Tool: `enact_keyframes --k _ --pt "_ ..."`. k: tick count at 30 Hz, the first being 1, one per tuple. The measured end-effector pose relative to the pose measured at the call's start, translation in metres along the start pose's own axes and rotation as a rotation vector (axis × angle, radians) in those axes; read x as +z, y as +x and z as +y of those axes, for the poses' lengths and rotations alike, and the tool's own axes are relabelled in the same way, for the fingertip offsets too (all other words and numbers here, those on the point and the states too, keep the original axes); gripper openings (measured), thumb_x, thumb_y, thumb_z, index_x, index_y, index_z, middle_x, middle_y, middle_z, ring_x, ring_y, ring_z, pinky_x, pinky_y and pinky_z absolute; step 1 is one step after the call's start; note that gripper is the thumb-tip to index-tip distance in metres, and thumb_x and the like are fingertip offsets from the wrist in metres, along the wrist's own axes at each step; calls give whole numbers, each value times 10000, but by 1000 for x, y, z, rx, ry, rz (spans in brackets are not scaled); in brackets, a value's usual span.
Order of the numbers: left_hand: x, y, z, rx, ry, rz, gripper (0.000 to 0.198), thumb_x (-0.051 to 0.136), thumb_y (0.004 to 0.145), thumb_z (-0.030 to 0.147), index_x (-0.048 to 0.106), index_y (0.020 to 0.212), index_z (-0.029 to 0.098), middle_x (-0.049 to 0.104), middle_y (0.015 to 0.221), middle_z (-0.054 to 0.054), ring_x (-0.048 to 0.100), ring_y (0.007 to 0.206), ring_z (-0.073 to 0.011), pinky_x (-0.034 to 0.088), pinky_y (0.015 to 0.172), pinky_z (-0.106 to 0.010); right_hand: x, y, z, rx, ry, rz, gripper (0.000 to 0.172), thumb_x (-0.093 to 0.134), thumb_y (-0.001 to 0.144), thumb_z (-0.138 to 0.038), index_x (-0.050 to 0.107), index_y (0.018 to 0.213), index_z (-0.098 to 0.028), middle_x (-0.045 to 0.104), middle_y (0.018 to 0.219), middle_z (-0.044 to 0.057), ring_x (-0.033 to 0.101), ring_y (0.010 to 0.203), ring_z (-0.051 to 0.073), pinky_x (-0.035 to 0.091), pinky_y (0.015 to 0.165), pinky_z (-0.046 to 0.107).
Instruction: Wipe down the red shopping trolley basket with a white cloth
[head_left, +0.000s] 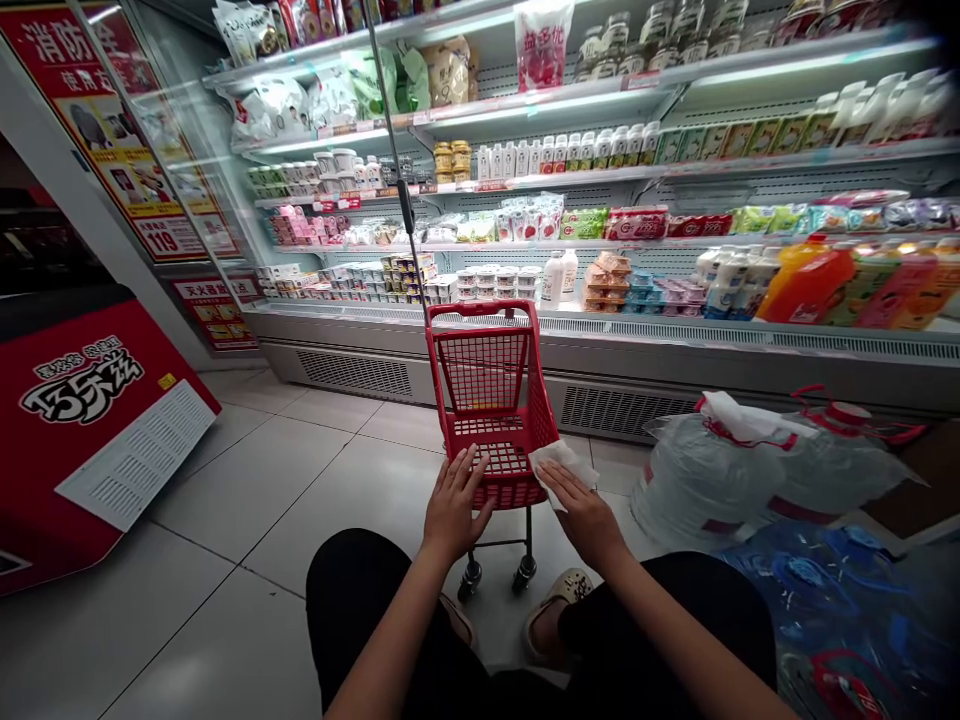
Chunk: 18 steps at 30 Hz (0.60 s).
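A small red shopping cart (544, 412) stands at the centre of the frame, between the person's knees and a lit chiller shelf (405, 320) that runs across the upper half. The person sits or crouches low, the black trousers (352, 610) spread to either side, an arrangement that seems meant to bring the basket within easy reach of both arms. The left hand (452, 500), just left of centre, is spread wide, palm down, over the near end of the basket, with nothing visible in it; it looks placed to steady the cart, though the picture does not show how firmly it touches. The right hand (583, 508) has its fingers close together and laid flat on a white cloth (568, 463) at the basket's near right corner, probably so that the cloth lies spread against the rim; the thumb is hidden, so the exact grip cannot be told. Beneath the basket, two dark wheels (470, 579) rest on the pale floor tiles (247, 480), which likely let it roll, a fair reason for a steadying hand. Wrapped water bottles (810, 590) crowd the lower right, and a red freezer (45, 440) fills the left edge.
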<state>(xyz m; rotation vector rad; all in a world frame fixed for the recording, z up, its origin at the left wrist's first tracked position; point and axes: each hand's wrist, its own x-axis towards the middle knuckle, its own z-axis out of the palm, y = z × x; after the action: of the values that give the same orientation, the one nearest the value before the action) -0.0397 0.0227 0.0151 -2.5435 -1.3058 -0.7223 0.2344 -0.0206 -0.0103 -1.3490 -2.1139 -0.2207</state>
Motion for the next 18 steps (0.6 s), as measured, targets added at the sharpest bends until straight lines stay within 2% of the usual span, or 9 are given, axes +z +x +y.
enact_keyframes --k 5,8,12,15,18 --pt "7 6 9 13 -4 -12 806 597 958 319 231 1673 260 240 1740 -50 271 1596 -272 256 1301 -509 31 27 -34 -93 42 -13 951 473 741 50 339 1647 -204 466 1630 60 424 1516 221 457 1208 415" --pt "9 6 9 25 4 -23 799 568 945 256 233 1671 246 255 1735 -47 275 1595 -254 258 1301 -495 37 32 -39 -125 63 -18 967 470 713 56 361 1638 -203 474 1626 61 428 1514 220 466 1201 411" --pt "7 4 11 24 1 -31 804 549 927 207 238 1668 240 270 1730 -47 283 1592 -250 264 1299 -495 23 19 -14 -118 83 -7 960 417 741 64 352 1641 -265 471 1630 16 416 1519 190 464 1202 412" --pt "6 3 18 18 -13 -27 826 557 907 193 238 1668 236 274 1729 -43 285 1591 -249 252 1305 -496 8 7 12 -28 83 26 872 395 825 31 361 1636 -286 493 1616 7 418 1518 190 458 1207 436" --pt "8 4 27 15 -25 -13 847 568 886 193 242 1667 235 291 1723 -42 296 1586 -251 231 1314 -505 3 3 22 66 78 53 778 395 890 -22 388 1626 -277 524 1593 21 441 1505 204 467 1199 450"
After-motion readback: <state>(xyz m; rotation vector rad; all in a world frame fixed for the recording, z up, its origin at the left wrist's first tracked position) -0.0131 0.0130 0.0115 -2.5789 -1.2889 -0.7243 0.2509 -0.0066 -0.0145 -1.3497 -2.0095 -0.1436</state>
